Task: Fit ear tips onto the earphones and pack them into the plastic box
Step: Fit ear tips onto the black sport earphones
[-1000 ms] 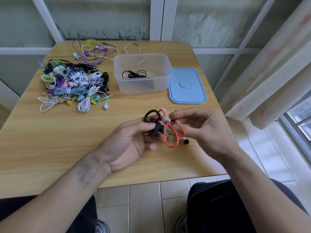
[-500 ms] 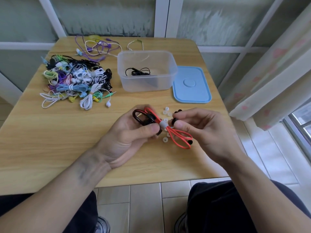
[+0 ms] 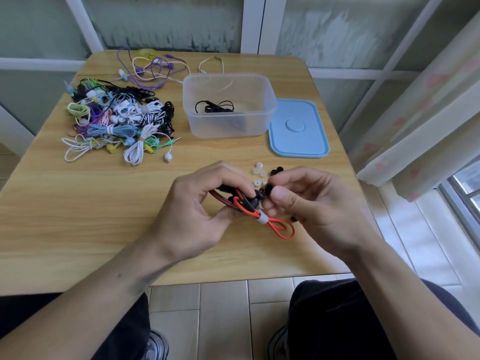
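Note:
My left hand [image 3: 197,214] grips a bundled red and black earphone [image 3: 275,224] over the table's front middle, its black earbud pointing right. My right hand [image 3: 311,203] pinches a small black ear tip [image 3: 268,189] right at that earbud. Loose white ear tips [image 3: 258,172] and black ear tips [image 3: 276,170] lie on the wood just behind my hands. The clear plastic box [image 3: 228,126] stands behind them with one black earphone [image 3: 214,107] inside.
A pile of bundled coloured earphones [image 3: 117,120] covers the table's left. Loose purple and cream earphones [image 3: 153,68] lie at the back. The blue lid [image 3: 298,128] lies flat to the right of the box. A curtain [image 3: 420,105] hangs at the right.
My left hand turned the red bundle so its loop now hangs to the lower right. My right hand closed in with a black ear tip against the earbud.

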A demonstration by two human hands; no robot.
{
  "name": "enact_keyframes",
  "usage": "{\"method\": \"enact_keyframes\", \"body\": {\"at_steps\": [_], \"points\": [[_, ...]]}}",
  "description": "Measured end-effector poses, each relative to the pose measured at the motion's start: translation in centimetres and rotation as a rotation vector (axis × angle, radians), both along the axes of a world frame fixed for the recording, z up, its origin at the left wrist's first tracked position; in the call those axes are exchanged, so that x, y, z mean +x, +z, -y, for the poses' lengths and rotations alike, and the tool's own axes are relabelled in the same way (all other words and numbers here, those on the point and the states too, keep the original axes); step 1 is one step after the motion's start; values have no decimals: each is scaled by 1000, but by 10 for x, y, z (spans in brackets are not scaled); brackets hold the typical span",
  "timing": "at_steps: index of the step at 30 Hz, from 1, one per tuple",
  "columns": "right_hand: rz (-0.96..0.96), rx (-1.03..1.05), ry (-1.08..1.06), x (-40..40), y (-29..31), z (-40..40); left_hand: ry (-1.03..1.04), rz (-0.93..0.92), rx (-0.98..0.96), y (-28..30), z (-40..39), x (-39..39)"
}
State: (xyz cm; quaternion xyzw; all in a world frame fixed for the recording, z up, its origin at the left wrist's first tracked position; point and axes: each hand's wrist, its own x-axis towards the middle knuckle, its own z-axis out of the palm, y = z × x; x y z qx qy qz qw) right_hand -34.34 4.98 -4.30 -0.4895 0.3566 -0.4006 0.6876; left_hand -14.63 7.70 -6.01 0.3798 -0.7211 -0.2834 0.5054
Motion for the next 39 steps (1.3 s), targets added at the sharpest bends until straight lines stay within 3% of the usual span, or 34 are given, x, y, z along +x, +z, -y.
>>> {"method": "enact_keyframes", "body": {"at_steps": [21, 31, 39], "points": [[-104, -92, -19, 0, -3, -1, -5, 55, -49, -2, -1, -2], [-43, -5, -32, 3, -7, -3, 44, 23, -78, -7, 0, -5], [-49, -129, -35, 2, -11, -4, 31, -26, -20, -7, 0, -5]]}}
